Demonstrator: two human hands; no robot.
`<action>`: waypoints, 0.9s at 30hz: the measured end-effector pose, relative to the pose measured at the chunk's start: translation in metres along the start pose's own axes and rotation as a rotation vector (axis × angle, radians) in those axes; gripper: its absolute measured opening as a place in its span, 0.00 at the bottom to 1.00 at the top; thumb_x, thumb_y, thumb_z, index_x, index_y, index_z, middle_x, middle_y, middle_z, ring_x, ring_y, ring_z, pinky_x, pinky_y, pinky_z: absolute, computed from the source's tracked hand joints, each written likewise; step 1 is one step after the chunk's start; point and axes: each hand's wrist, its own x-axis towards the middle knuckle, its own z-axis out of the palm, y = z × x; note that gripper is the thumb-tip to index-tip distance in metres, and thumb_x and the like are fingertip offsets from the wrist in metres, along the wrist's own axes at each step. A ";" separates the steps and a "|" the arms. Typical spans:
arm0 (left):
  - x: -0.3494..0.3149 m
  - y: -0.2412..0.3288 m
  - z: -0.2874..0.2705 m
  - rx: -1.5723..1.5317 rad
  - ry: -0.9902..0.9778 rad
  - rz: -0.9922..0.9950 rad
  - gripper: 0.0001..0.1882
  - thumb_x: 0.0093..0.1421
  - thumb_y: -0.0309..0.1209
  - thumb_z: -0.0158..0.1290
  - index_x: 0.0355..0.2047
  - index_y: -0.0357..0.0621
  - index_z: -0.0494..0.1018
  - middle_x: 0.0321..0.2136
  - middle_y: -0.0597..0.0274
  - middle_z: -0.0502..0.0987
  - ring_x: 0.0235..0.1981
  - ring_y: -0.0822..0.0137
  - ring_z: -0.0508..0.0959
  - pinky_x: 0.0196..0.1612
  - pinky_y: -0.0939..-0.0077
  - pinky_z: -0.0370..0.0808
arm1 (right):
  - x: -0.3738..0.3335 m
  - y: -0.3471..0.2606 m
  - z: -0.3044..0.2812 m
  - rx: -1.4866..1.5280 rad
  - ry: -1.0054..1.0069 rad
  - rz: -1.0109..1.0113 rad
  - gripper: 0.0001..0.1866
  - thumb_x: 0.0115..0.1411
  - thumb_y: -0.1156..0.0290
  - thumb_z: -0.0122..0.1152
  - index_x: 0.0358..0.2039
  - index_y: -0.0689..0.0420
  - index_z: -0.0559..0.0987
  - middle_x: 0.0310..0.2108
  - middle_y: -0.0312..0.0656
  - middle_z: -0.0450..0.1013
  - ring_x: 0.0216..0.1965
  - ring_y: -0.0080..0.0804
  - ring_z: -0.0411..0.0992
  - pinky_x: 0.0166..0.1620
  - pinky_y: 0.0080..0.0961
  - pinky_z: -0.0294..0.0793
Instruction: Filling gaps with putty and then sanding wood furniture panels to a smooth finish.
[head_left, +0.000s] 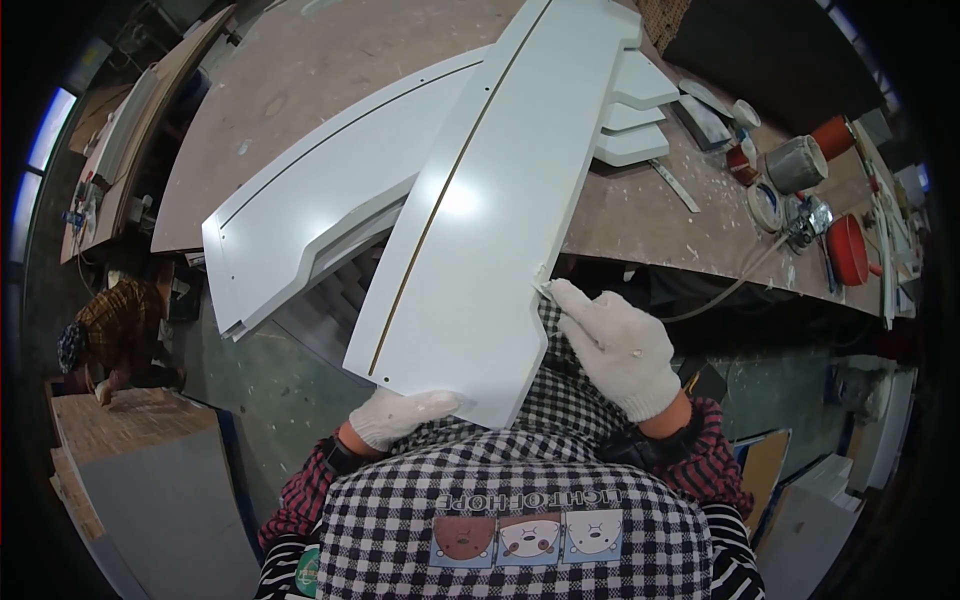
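A long white panel (pixel 473 235) with a dark groove along its length lies slanted, its near end reaching over my lap. My left hand (pixel 405 417), in a white knit glove, grips that near end, thumb on top and the other fingers hidden underneath. At the notch in the panel's right edge is my gloved right hand (pixel 622 350), finger and thumb pinched together. Something small and pale shows at its fingertips, too small to name. Beneath and to the left rests a second white grooved panel (pixel 330 160); more white panel ends (pixel 632 145) stick out at the right.
The panels lie on a stained brown worktable (pixel 225 120). At its right stand a grey pot (pixel 797 163), a red container (pixel 848 250), a roll of tape (pixel 765 205) and a metal ruler (pixel 675 187). A hose (pixel 730 287) crosses the near edge. Another person (pixel 115 330) bends over at the left.
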 end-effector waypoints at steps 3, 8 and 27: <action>-0.001 0.004 0.002 0.026 0.010 0.003 0.18 0.58 0.34 0.58 0.45 0.36 0.71 0.36 0.61 0.75 0.34 0.74 0.74 0.34 0.80 0.73 | -0.001 0.002 -0.003 0.024 -0.017 0.003 0.17 0.57 0.68 0.56 0.48 0.43 0.74 0.20 0.38 0.67 0.22 0.34 0.70 0.23 0.29 0.69; 0.001 -0.002 0.002 -0.061 0.008 0.033 0.18 0.58 0.34 0.58 0.45 0.36 0.71 0.36 0.61 0.76 0.35 0.72 0.74 0.37 0.79 0.73 | -0.002 0.004 -0.002 0.035 0.009 -0.003 0.17 0.57 0.68 0.56 0.48 0.43 0.74 0.20 0.38 0.67 0.22 0.34 0.70 0.23 0.29 0.69; -0.003 -0.008 -0.010 0.121 0.000 0.013 0.09 0.61 0.27 0.53 0.39 0.35 0.76 0.36 0.59 0.80 0.38 0.69 0.78 0.42 0.77 0.74 | 0.002 0.005 0.012 0.191 0.030 0.037 0.20 0.54 0.70 0.60 0.49 0.49 0.76 0.22 0.42 0.68 0.23 0.36 0.70 0.28 0.28 0.71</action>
